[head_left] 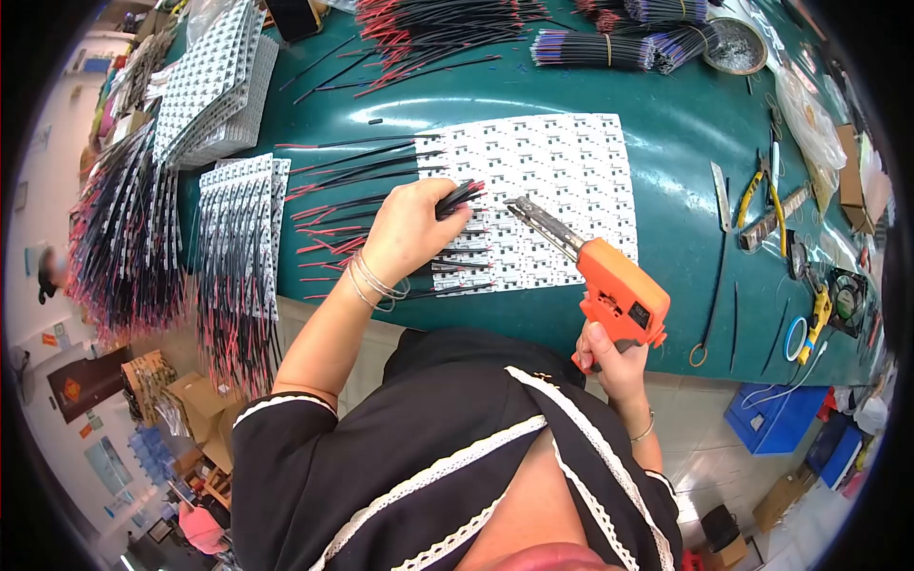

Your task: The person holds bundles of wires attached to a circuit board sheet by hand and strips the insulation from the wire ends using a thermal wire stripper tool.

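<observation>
A white circuit board panel lies flat on the green table, its surface covered in rows of small dark pads. Black wires with red ends stick out past its left side. My left hand is over the left part of the panel, closed around a small bunch of black wires. In my right hand I grip an orange soldering gun by its handle. Its metal tip points up and left over the panel, a short way right of the wire bunch.
Left of the panel lie wired boards and a stack of white panels. Loose wires and tied wire bundles sit at the back beside a round bowl. Yellow-handled pliers and a steel ruler lie right.
</observation>
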Demonstrator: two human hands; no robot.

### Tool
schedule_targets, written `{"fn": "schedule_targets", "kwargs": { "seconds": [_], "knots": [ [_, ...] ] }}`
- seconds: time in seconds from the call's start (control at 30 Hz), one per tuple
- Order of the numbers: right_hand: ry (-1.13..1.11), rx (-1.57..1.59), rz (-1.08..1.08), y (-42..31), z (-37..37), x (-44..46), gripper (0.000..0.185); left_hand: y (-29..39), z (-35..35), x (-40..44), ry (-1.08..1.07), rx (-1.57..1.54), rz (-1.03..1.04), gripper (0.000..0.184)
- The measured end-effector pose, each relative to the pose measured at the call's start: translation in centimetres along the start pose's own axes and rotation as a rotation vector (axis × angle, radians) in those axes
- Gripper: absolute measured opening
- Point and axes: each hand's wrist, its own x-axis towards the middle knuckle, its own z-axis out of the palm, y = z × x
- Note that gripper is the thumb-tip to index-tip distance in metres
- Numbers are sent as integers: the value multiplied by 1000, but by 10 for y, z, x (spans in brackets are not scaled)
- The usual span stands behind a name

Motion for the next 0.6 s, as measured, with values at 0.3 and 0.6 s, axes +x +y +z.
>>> {"fn": "schedule_targets", "kwargs": {
  "seconds": [0.3,0.6],
  "knots": [
    [-31,-127,27,-3,1,2,34,1,-1,1,-23,-79,-82,23],
    [-40,-144,38,-1,3,4,29,0,6,2,-10,-67,-86,25]
  ]
}}
